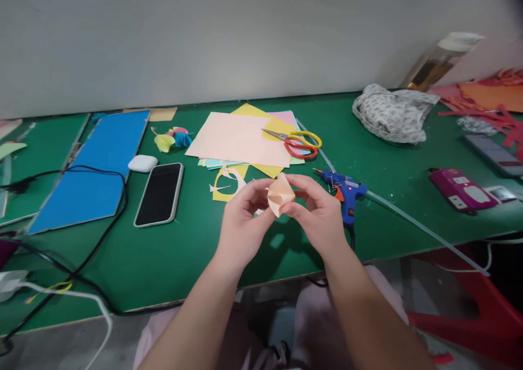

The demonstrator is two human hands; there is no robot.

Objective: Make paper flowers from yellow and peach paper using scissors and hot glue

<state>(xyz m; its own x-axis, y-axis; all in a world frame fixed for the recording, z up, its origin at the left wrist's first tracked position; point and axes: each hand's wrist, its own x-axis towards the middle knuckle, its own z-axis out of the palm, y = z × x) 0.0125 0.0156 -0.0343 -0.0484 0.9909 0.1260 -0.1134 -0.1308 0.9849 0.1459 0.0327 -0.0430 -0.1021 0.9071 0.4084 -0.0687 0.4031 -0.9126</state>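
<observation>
Between both hands, above the front of the green table, is a small folded piece of peach paper (pixel 281 194). My left hand (pixel 249 214) pinches its left side, and my right hand (pixel 316 209) grips its right side with the thumb at the front. Some fingertips are hidden behind the paper. Just beyond the hands lie yellow and pale paper offcuts (pixel 220 190) with a round hole cut out. A blue glue gun (pixel 347 193) with a small red light and a long clear glue stick lies right of my right hand.
Stacked coloured paper sheets (pixel 237 135) lie behind the hands, with red-and-yellow-handled scissors (pixel 302 144) on top. To the left are a phone (pixel 159 194), a white earbud case (pixel 143 163), paper flowers (pixel 171 139), a blue board (pixel 93 168) and black cables. A patterned cloth pouch (pixel 392 113) and purple power strip (pixel 461 189) lie right.
</observation>
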